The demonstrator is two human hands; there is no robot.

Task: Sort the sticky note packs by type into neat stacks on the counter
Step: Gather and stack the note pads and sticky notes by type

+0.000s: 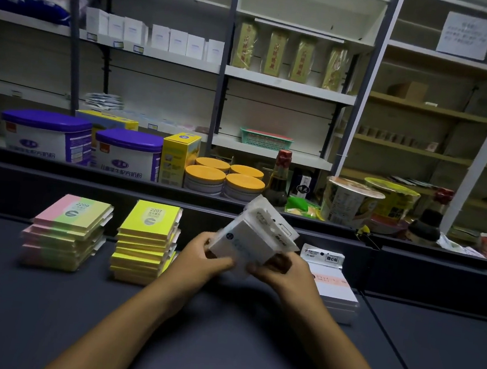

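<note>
dark counter (39, 312) below stocked shelves (290, 85); left hand (206, 259) and right hand (281, 269) both pinch a white pack (247, 242), tilted, above it.

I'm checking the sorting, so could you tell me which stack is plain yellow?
The middle stack, topped by a pack marked 2207; the left stack is pink-and-green, the right one white.

Two bare forearms, no sleeves visible; hands (245, 263) seemingly without rings or watch.
</note>
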